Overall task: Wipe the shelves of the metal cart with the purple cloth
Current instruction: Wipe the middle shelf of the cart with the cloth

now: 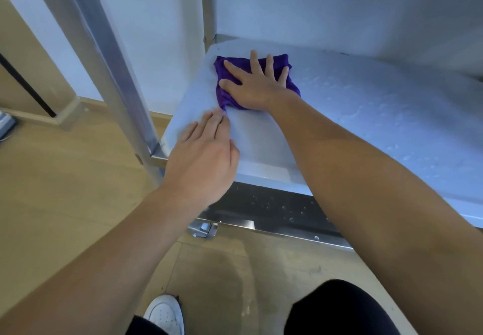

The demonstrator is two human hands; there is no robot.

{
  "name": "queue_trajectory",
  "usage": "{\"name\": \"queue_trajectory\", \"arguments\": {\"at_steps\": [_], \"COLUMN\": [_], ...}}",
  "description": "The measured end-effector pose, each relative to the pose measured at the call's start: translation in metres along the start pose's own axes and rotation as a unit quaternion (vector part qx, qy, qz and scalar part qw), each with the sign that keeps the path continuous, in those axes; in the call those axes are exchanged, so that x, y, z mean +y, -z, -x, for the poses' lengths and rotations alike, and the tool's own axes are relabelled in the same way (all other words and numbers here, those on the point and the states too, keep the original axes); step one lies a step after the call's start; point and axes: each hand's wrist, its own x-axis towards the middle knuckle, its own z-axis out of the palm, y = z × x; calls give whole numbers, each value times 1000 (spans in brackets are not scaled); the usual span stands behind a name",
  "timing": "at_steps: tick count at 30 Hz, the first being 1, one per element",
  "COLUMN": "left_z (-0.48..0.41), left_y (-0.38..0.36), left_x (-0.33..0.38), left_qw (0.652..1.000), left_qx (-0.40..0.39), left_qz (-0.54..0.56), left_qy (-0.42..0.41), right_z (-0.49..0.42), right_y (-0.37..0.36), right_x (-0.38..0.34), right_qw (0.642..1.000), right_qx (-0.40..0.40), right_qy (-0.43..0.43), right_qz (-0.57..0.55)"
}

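1. my right hand (254, 86) lies flat, fingers spread, grasping nothing, pressing the purple cloth (224, 97) onto the shelf (366, 105) near its far left corner.
2. my left hand (206, 152) rests flat and released on the shelf, fingertips touching the cloth's near tip.

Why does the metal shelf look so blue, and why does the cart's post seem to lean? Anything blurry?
Head view: the wide-angle lens tilts the cart post; cool light tints the shelf bluish, with droplets glinting on it; the left hand looks slightly motion-blurred, the right hand on the purple cloth sharper.
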Motion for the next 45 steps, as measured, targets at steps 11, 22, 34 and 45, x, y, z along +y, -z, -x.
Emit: {"name": "queue_trajectory", "arguments": {"at_steps": [11,22,34,45], "left_z": [-10,-17,-21,-23], "left_y": [3,1,2,0], "left_x": [-10,-1,-2,-3], "left_qw": [1000,999,998,998], "left_qx": [-5,-35,-43,-30], "left_qz": [16,21,-2,-14], "left_qy": [1,35,42,45], "right_z": [-44,80,8,-79], "right_y": [4,0,3,13], "right_x": [-5,30,6,-3], "right_qw": [1000,999,1000,999], "right_qx": [-4,-29,-18,-17], "right_qy": [3,31,-12,-49], "right_qz": [27,27,4,-2]}}
